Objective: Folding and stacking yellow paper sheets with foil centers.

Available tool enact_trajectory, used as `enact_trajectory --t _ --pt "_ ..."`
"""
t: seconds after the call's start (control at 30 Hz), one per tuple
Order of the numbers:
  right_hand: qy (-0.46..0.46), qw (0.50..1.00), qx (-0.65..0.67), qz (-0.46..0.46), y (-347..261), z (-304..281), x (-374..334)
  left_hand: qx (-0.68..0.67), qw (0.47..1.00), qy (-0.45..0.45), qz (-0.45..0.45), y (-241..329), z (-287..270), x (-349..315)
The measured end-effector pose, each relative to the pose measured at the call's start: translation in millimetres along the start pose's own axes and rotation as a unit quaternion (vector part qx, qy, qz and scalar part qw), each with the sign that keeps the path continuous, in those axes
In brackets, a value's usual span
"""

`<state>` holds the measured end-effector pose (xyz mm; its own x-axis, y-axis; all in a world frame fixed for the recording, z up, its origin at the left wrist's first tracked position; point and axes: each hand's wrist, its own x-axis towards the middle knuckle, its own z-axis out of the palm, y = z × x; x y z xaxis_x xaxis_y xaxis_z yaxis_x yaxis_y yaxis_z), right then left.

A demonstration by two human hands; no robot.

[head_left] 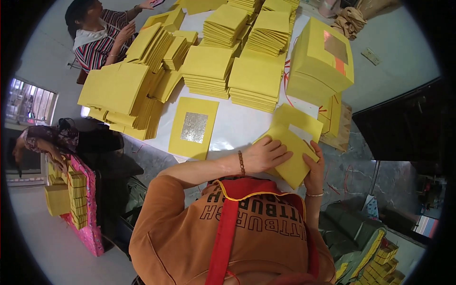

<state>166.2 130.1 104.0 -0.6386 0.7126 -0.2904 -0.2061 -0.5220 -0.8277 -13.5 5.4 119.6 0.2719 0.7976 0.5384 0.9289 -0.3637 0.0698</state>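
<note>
A small sheaf of yellow paper [297, 168] lies slanted at the front edge of the table, under both my hands. My left hand [268, 154], with a beaded bracelet at the wrist, presses on its near left side with bent fingers. At the right edge my right hand [313, 167] grips the sheaf; part of its fingers is hidden behind the paper. Just beyond, another yellow sheet [304, 119] with a pale patch is partly covered. To the left lies a flat yellow sheet [185, 147] bearing a silver foil rectangle.
Stacks of yellow paper [206, 61] cover the far side of the white table [237, 128]. A tall yellow bundle [313, 69] with red cord stands at the right. Another person [102, 38] is at the far left. Further bundles [78, 194] sit on a pink-edged surface.
</note>
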Motion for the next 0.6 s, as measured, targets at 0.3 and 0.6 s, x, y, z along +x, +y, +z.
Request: enact_trajectory --t 0.3,0.6 --pt "0.053 0.994 0.088 -0.047 -6 -20 18 0.007 1.000 0.001 -0.024 -2 13 19" --pt "0.190 0.979 -0.031 -0.062 -3 -49 -6 0.069 0.995 -0.074 -0.013 8 60 9"
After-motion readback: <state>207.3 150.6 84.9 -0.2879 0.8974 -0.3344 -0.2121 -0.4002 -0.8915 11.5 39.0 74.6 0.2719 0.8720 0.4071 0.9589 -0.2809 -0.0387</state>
